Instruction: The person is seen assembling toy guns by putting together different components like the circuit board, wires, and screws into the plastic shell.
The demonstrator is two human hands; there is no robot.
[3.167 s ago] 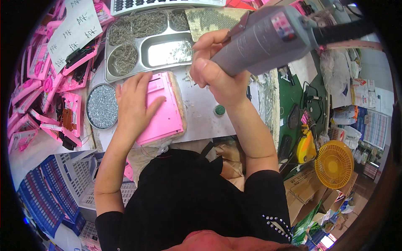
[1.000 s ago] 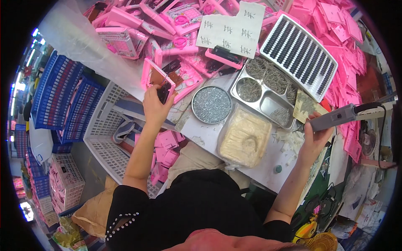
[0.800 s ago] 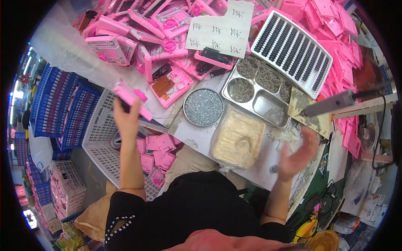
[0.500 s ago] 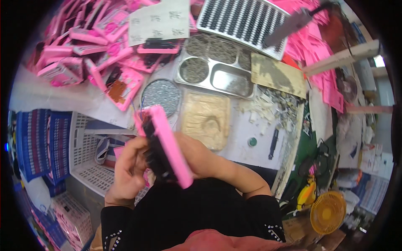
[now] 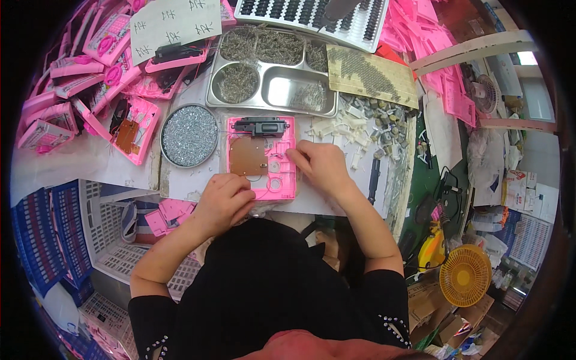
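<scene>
A pink plastic toy housing [image 5: 289, 176] lies flat before me, its inside facing up. Inside it sit a brown circuit board [image 5: 247, 158], a black rectangular part [image 5: 260, 126] along the far edge, and thin wires. My left hand [image 5: 225, 201] is closed at the near left corner, curled fingers against the rim. With thumb and fingers together, my right hand [image 5: 326, 168] grips the right edge. A round tray of small silvery pieces [image 5: 189, 135] stands left of the housing. Behind it is a steel compartment tray [image 5: 211, 96] with small metal springs.
Pink housings [image 5: 108, 39] are piled at the far left. White and metal small parts [image 5: 378, 123] lie right of the steel tray, near a speckled yellowish sheet [image 5: 372, 75]. A black-and-white rack [image 5: 288, 13] stands at the back, a white crate [image 5: 96, 231] lower left.
The pink housing has come down from my raised hands onto the table and now lies flat, inside up. My hands have spread to its two sides. The view has shifted.
</scene>
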